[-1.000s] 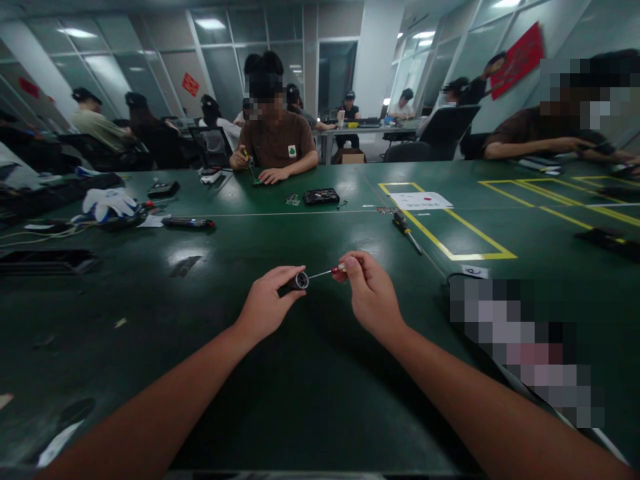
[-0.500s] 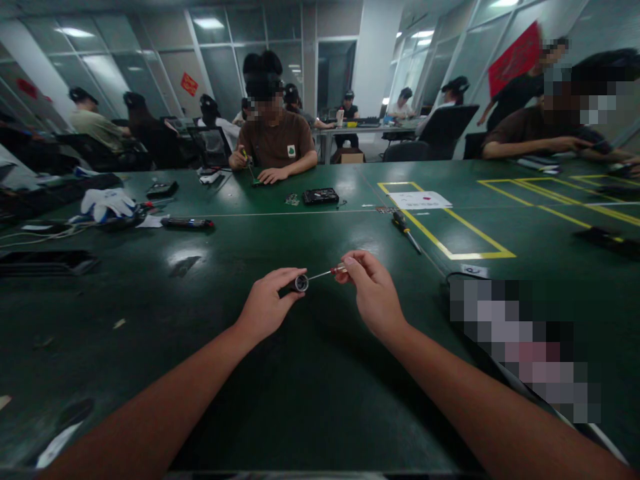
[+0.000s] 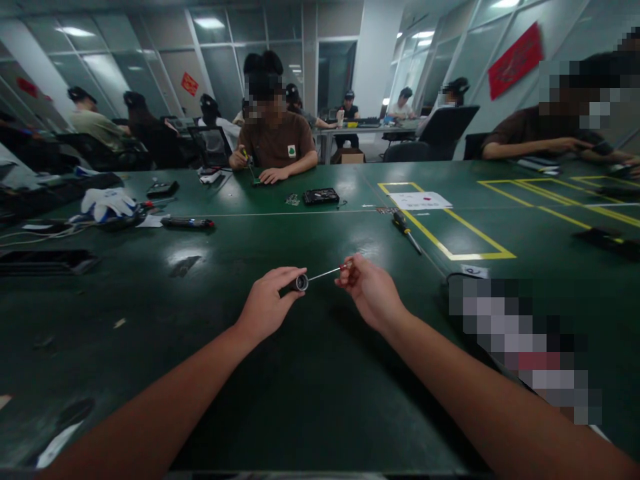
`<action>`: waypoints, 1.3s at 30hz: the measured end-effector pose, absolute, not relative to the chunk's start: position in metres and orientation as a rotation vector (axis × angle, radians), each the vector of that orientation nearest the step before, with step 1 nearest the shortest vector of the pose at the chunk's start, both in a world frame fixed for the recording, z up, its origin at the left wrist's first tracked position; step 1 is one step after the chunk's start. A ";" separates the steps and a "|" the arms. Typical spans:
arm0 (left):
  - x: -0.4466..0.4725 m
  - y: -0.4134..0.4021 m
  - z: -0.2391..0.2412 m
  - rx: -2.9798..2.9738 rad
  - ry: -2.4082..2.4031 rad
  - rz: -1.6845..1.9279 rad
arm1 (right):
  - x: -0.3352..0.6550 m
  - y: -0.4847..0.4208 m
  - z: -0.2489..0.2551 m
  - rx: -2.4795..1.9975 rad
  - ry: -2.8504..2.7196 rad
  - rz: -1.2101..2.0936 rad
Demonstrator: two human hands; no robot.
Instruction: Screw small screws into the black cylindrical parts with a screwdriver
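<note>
My left hand (image 3: 270, 301) is closed around a short dark cylinder (image 3: 301, 283), whose round open end with a pale metal rim faces right. Between the fingers of my right hand (image 3: 373, 288) is the handle of a small screwdriver (image 3: 325, 274), red where it meets the thin metal shaft. The shaft points left and its tip is at the cylinder's open end; whether it touches anything inside I cannot tell. Most of the handle is hidden by my fingers. Both hands are held over the green table (image 3: 300, 400).
A yellow-and-black screwdriver (image 3: 407, 232) lies beyond my right hand, near a white paper (image 3: 420, 200). Further left are a black tool (image 3: 187, 224), white gloves (image 3: 107, 203) and a dark tray (image 3: 47, 261). Across the table a co-worker (image 3: 275, 133) handles a small green part.
My right hand has turned and shifted slightly right, its fingers now covering more of the screwdriver handle. My left hand and the cylinder have stayed in place.
</note>
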State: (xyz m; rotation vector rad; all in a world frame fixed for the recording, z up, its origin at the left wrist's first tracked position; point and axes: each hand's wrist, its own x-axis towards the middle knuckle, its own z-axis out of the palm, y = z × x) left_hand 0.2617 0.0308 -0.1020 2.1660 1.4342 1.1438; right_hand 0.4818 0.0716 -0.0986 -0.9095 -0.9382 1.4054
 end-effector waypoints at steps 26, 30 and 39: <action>0.262 0.030 -0.100 2.156 1.516 1.160 | 0.475 0.065 -0.099 -0.968 -1.163 1.176; 0.261 0.030 -0.101 2.143 1.533 1.158 | 0.476 0.055 -0.092 -0.950 -1.380 0.939; 0.258 0.034 -0.108 2.174 1.559 1.162 | 0.474 0.028 -0.073 -0.892 -1.970 0.426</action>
